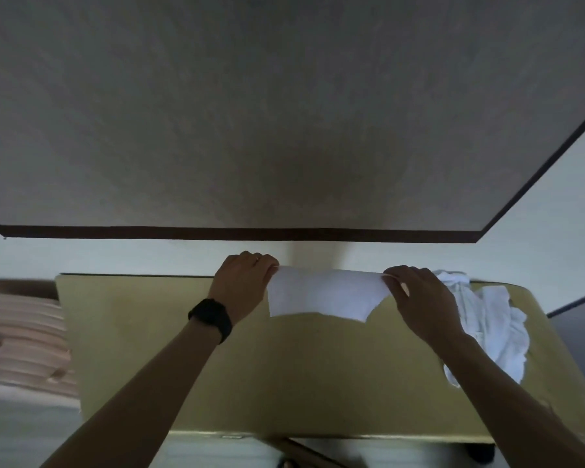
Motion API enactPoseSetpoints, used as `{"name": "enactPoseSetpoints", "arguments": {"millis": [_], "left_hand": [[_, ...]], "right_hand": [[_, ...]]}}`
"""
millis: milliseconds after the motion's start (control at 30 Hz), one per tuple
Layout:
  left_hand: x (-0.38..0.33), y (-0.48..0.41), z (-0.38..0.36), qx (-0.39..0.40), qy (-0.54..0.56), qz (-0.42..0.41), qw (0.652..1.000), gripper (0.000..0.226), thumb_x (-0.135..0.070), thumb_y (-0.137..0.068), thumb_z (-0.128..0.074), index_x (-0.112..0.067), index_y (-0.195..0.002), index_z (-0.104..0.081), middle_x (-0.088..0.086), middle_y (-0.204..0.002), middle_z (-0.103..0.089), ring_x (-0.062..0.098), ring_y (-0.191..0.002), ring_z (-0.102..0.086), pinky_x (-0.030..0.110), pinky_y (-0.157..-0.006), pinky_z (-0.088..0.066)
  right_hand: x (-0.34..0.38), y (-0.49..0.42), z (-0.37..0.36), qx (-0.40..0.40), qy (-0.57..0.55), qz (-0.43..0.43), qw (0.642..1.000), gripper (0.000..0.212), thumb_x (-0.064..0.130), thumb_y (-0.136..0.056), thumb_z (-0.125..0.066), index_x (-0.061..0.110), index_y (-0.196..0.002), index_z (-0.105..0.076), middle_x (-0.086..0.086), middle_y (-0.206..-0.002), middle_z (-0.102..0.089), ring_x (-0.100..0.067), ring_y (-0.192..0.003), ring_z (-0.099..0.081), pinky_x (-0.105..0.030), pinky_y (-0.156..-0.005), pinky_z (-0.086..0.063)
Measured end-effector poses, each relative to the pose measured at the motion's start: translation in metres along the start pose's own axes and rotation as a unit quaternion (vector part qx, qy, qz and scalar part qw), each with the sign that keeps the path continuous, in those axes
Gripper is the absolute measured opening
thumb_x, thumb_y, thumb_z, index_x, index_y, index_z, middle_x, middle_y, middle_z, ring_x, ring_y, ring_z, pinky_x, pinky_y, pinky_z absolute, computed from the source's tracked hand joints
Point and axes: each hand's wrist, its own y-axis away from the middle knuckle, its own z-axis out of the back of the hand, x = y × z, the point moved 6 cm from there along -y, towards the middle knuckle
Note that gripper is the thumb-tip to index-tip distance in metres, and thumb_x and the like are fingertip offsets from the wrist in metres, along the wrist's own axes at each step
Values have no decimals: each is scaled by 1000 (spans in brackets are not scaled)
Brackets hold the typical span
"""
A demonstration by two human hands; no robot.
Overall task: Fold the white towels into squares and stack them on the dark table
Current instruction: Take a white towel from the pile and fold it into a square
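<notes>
- Left hand (242, 278) – fingers curled, pinching the upper left corner of the white towel (321, 295).
- Right hand (416, 295) – thumb and fingers pinch the upper right corner.
- White towel – stretched flat between both hands over the far edge of the table (284, 373); whether its uneven lower edge touches the top cannot be told.
- Crumpled towel pile (493, 319) – lies on the table's right side, partly behind the right forearm.
- Black wristband (211, 317) on the left wrist; a pink folded stack (17, 329) lies left of the table.
</notes>
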Motion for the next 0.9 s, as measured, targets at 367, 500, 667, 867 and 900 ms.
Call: {"name": "enactPoseSetpoints", "arguments": {"millis": [367, 500, 667, 867, 900], "left_hand": [[-30, 147, -127, 141, 16, -21, 990, 30, -27, -94, -42, -22, -91, -72, -2, -76, -69, 23, -74, -65, 34, -72, -51], [-45, 217, -174, 271, 52, -3, 961, 8, -18, -86, -65, -22, -90, -70, -2, -71, -67, 24, -68, -64, 32, -65, -52], [-37, 233, -187, 310, 148, 128, 930, 18, -19, -98, -58, -20, -111, -71, 1, -98, -71, 26, -91, -64, 37, -77, -51], [8, 186, -202, 207, 302, 372, 853, 4, -30, -93, -67, -34, -93, -69, -20, -84, -69, -1, -83, -65, 7, -70, -42], [14, 178, -207, 194, 318, 389, 843, 4, -30, -92, -69, -35, -91, -69, -21, -82, -70, -5, -81, -65, 3, -69, -41]], "right_hand": [[-56, 152, -123, 125, -35, 6, 992, 11, 15, -85, -77, 15, -96, -75, -2, -104, -71, -29, -94, -61, -39, -75, -57], [-69, 225, -159, 216, -38, -5, 976, 19, 30, -93, -62, 16, -94, -76, -1, -101, -72, -28, -94, -62, -38, -80, -55], [-77, 252, -177, 306, -76, -115, 942, 12, 26, -93, -67, 22, -102, -74, 10, -103, -69, -17, -102, -59, -32, -84, -49], [-84, 184, -196, 206, -208, -303, 907, 3, 28, -92, -68, 31, -94, -69, 17, -83, -70, 0, -78, -65, -5, -66, -41], [-88, 175, -203, 192, -220, -331, 897, 3, 29, -93, -67, 31, -94, -68, 18, -82, -69, 3, -79, -64, -3, -65, -40]]}}
